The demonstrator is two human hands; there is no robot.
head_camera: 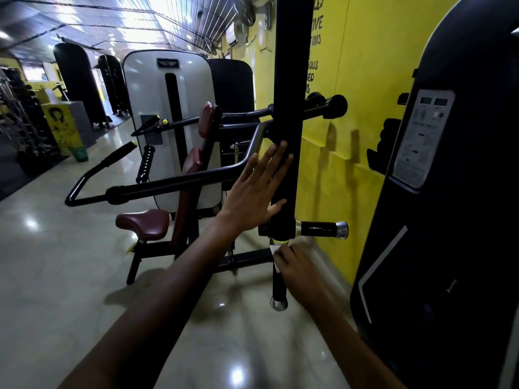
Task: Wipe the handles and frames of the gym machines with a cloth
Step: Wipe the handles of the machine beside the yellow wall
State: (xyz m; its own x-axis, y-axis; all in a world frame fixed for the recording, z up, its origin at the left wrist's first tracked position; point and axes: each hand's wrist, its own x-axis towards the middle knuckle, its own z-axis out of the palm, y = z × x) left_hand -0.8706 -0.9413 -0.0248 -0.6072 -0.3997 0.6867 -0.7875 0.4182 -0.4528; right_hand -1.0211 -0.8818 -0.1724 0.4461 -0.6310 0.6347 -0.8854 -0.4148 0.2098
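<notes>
At the middle of the view, the left hand [254, 186] is pressing flat, fingers straight, against a black upright [289, 108]. Directly below it, the right hand [297, 265] is gripping a white cloth [276, 249] around the vertical handle [279, 284], whose long axis is running downward; this hand is nearer.

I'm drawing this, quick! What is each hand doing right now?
Left hand: open, fingers straight, flat against the black post.
Right hand: pressing the white cloth onto the lower handle; grip can't be told.
</notes>
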